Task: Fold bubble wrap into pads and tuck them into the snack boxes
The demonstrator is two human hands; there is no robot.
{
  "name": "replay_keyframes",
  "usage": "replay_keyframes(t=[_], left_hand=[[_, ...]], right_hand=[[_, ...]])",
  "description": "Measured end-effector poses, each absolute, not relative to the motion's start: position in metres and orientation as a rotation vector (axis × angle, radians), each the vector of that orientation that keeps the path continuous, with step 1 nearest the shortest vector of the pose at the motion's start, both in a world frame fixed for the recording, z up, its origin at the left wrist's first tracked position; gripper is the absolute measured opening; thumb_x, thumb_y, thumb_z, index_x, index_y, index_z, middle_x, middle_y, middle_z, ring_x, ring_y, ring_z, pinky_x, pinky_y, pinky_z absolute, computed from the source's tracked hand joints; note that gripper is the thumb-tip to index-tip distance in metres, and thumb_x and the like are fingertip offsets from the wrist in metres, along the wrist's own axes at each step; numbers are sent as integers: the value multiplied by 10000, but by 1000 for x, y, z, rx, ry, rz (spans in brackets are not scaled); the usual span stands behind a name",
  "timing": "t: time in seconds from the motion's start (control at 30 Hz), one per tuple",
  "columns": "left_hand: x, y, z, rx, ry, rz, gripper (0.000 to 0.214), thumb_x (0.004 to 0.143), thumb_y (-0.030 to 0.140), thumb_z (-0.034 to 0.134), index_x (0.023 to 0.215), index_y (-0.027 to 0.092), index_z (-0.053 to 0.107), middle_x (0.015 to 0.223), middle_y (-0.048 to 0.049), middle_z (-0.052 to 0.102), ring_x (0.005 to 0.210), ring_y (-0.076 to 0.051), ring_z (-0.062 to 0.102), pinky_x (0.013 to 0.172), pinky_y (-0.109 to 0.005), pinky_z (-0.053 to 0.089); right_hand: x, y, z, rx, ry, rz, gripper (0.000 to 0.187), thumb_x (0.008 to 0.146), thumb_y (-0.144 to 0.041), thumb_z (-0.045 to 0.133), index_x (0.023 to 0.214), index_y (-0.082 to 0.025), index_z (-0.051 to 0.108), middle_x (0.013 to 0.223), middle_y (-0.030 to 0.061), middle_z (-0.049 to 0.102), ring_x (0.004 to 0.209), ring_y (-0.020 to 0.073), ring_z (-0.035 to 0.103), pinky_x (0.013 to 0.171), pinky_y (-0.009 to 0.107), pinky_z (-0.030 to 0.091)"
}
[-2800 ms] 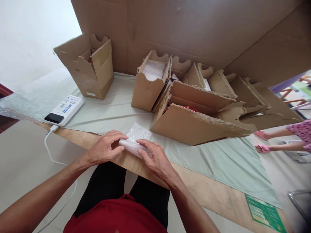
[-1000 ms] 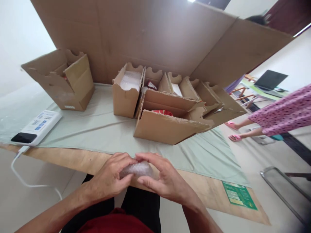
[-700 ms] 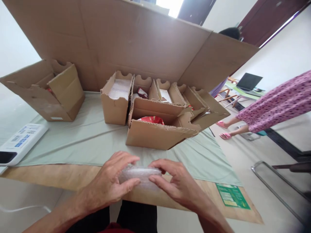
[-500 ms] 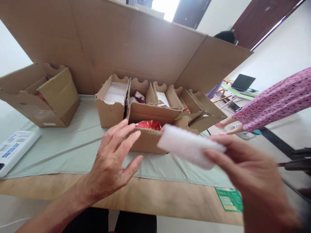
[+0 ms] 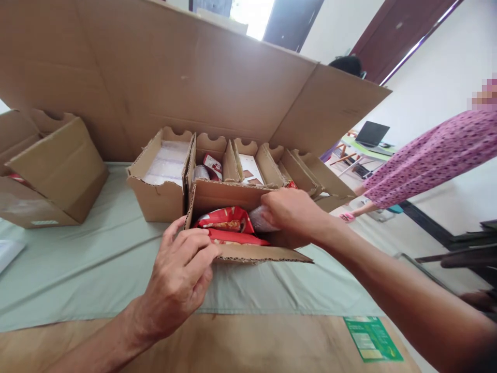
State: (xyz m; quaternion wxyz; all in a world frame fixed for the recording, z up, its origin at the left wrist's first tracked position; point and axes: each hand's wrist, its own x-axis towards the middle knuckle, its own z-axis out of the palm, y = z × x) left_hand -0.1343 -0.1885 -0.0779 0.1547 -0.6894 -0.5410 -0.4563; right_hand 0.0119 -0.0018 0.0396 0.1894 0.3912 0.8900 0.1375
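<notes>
My right hand (image 5: 293, 215) reaches into the nearest open cardboard box (image 5: 252, 253) and is closed on a bubble-wrapped bundle (image 5: 259, 221), pressing it down beside red snack packets (image 5: 225, 220). My left hand (image 5: 180, 274) rests on the box's near left corner, fingers curled over the front edge and thumb up along its side. The lower part of the bundle is hidden by my right hand and the box wall.
Behind stands a row of open cardboard boxes (image 5: 161, 178), one filled with white wrap, backed by a tall cardboard sheet (image 5: 174, 88). Another open box (image 5: 50, 171) is at the left. A pale green cloth (image 5: 97, 259) covers the wooden table. A person in a pink dress (image 5: 430, 158) stands at right.
My right hand carried the bubble-wrapped bundle from the table edge forward into the nearest box. My left hand let go of it and took hold of the box's front edge. The view tilted up.
</notes>
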Motion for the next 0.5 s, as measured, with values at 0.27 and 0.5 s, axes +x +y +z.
replay_keyframes(t=[0.27,0.5], left_hand=[[-135,-187,-79,-1983,-1537,-1319,240,921,6,551,1073,166,643,1003,-64,687,1060,-209,648,1161,-528,355],[-129,-199,-77,-1850,-1515,-1371,422,872,30,625,1278,142,591,1250,-157,631,1292,-313,556,1149,-569,404]], right_hand=[[8,12,8,970,2457,142,260,886,-132,627,1091,-109,784,990,201,780,953,318,758,807,347,565],[11,-3,2,886,2526,99,266,927,-98,563,1085,-107,777,1079,178,775,993,286,751,804,304,547]])
